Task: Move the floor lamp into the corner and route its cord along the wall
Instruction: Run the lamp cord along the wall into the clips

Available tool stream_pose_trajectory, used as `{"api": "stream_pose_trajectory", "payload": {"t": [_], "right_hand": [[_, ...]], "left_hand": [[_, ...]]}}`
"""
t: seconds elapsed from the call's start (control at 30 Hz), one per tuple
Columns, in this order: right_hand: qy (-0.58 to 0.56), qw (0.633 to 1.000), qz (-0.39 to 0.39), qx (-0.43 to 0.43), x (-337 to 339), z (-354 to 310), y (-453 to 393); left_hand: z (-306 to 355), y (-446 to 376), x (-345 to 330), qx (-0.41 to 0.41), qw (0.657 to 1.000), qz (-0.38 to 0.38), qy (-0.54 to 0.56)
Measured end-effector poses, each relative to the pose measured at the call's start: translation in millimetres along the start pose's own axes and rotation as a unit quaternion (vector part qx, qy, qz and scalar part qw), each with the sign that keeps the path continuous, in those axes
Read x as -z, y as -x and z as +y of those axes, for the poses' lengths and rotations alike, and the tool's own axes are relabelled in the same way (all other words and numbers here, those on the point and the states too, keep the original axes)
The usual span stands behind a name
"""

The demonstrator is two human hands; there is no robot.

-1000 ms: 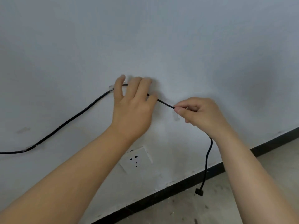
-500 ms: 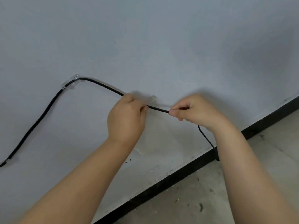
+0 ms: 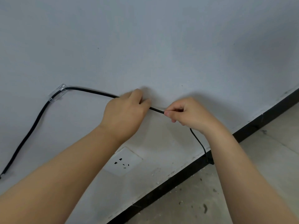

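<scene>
Thin black lamp cord (image 3: pixel 90 91) on the pale grey painted wall (image 3: pixel 161 46). Coming up from the far left edge, low down, then climbing to a small clear plastic clip (image 3: pixel 57 94) stuck on the wall. Held in that clip, then bending right and sloping gently down toward the two hands.

Left hand (image 3: pixel 124 112) closed around the cord, back of the hand facing the camera. Fingers (image 3: pixel 137 94) curled in and pressed against the wall, with the cord going in on the left side of the hand and coming out on the right. Cannot tell just how the fingertips grip it, since the hand hides them.

Short bare piece of cord showing between the hands, pulled straight.

Right hand (image 3: pixel 189 113) just to the right, near the left one but not touching it. Thumb and first finger pinching the cord at its tips, other fingers curled in. Below this hand, cord hanging down loose, curving to the black strip (image 3: pixel 178 178) along the bottom of the wall, where its end is hidden behind the right arm.

White square wall socket (image 3: pixel 123 161) lower on the wall, under the left wrist, apart from the cord. Dusty grey concrete floor (image 3: pixel 202 199) at the near right.
</scene>
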State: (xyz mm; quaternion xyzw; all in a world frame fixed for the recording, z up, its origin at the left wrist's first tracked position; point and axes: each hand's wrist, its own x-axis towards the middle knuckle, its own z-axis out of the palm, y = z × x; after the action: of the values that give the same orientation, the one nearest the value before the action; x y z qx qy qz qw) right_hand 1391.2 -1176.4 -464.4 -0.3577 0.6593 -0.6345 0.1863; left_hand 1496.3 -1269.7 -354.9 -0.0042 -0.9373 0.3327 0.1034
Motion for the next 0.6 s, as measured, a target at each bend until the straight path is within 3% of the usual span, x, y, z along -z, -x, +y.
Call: {"api": "stream_pose_trajectory", "payload": {"t": [0.17,0.37,0.6], "right_hand": [[-0.013,1.000,0.012,-0.001,-3.5,3.9,-1.6],[-0.013,0.999,0.033,0.001,-2.3,5.2,-2.4],[-0.026,0.995,0.094,0.014,-7.4,10.7,-5.2]], "left_hand": [[-11.2,-3.0,-1.2,-0.117,0.991,0.023,-0.065],[-27.7,-12.0,3.7,-0.323,0.926,0.076,-0.178],[-39.0,-23.9,3.5,-0.370,0.913,0.078,-0.155]]}}
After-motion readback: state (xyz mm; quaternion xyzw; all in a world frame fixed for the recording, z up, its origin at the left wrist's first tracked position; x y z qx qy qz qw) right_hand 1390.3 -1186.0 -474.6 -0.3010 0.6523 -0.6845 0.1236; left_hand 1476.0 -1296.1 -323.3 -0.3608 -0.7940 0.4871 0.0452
